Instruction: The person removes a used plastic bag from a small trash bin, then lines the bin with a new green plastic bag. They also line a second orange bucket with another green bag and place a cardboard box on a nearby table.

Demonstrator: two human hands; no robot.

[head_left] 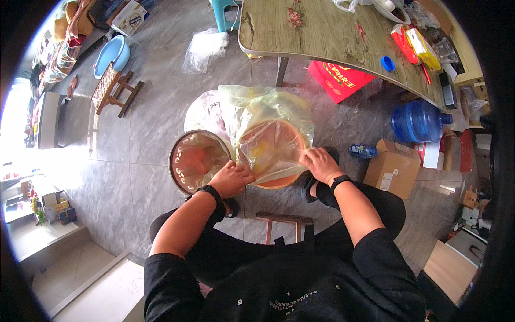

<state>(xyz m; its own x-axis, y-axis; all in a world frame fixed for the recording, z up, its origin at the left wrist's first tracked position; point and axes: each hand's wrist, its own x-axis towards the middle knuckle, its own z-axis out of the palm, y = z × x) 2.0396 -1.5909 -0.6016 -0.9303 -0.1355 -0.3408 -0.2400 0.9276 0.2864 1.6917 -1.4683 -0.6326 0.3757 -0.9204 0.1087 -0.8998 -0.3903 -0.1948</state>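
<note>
2 bare hands on 1 bag. Left hand (232, 178): fingers curled in, gripping the near-left edge of a translucent pale yellow-green plastic bag (263, 102). Right hand (320, 165): fingertips pinched on the same bag's right edge. Near edge of the film is stretched between the 2 hands.

Bag location: centre of scene, draped over a round orange basin (281, 185) on the grey tiled floor (155, 139), its bulk bunched past the far rim. Something yellow shows through the film; can't tell what.

Just left of the basin: round brown container with a dark rim (173, 166) and pale marks on its inner wall, reddish inside. Left hand is at its near-right side. Whitish translucent plastic (204, 110) lies behind it.

Near side: low wooden stool (284, 218) between the person's legs.

Right: small blue-labelled plastic bottle (362, 151), brown cardboard box (394, 167), large blue water jug (416, 122) farther out. Far right: wood-grain table (322, 32), bright red bag (338, 80) below its edge. Far left: light-blue plastic basin (115, 53), brown wooden stool (113, 90) beside it.
</note>
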